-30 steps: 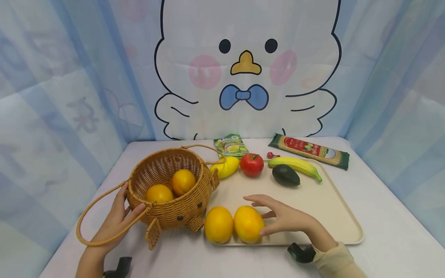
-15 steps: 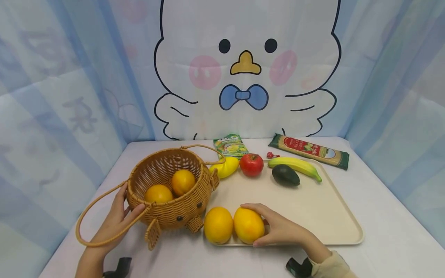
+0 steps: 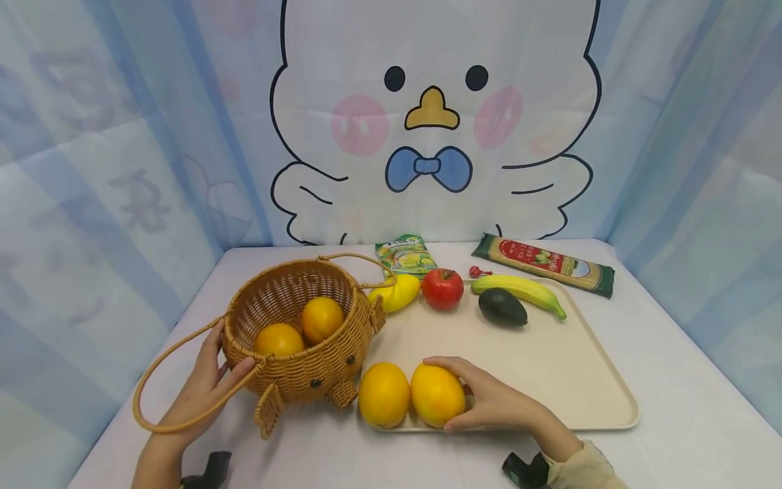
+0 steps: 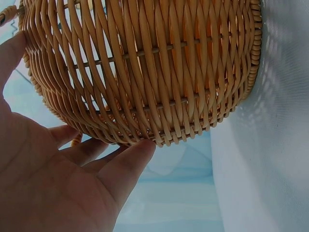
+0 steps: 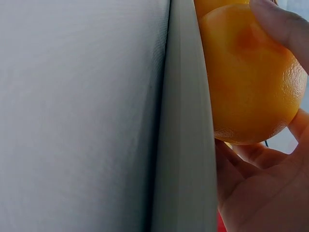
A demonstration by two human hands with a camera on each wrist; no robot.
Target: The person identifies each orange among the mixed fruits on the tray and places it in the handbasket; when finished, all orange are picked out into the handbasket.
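My left hand [image 3: 201, 390] holds the side of a brown wicker basket [image 3: 299, 370], thumb and fingers spread around its wall below the rim; the left wrist view shows the fingertips against the weave [image 4: 159, 72]. Inside the basket lie two oranges, one nearer [image 3: 279, 340] and one farther [image 3: 322, 320]. My right hand [image 3: 491, 401] grips a yellow-orange fruit, apparently an orange [image 3: 437, 395], at the tray's front edge, its fingers curved over the far side and its thumb at the near side. A similar orange [image 3: 384, 395] sits just left of it.
A beige tray [image 3: 550, 367] bears an avocado [image 3: 502, 307], a banana [image 3: 519, 291], a red apple [image 3: 442, 288] and a yellow fruit [image 3: 397, 293]. Behind are a green packet [image 3: 406, 255], a red lollipop [image 3: 479, 272] and a noodle pack [image 3: 544, 263]. The basket's handle [image 3: 139, 401] loops over the left wrist.
My right hand has moved slightly left and down and closed its fingers round the right-hand orange. My left hand and the basket have stayed in place.
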